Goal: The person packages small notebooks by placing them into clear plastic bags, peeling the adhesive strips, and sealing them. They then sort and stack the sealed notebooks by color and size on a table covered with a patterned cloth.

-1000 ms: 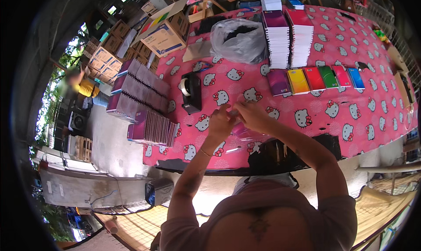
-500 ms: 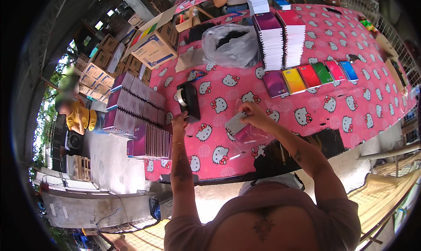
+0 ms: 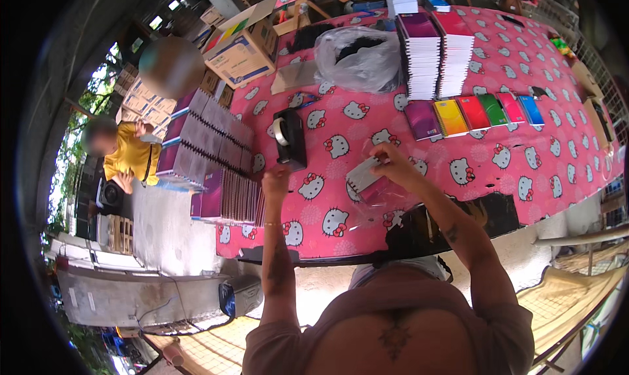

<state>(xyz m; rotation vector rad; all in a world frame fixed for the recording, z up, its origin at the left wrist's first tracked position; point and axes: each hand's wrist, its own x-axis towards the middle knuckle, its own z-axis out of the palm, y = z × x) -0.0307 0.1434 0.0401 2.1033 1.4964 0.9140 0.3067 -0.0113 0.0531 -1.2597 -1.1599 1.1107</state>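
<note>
Ur R hand pinched a pale grey-and-purple spiral notebook in clear plastic; ur L hand was bunched nr a black tape dispenser, cdn't tell if gripping smth.

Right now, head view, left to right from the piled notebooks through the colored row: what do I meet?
Piles of purple notebooks → tape dispenser → small notebook at the right hand → purple notebook → yellow notebook → red notebook → green notebook → pink notebook → blue notebook.
</note>
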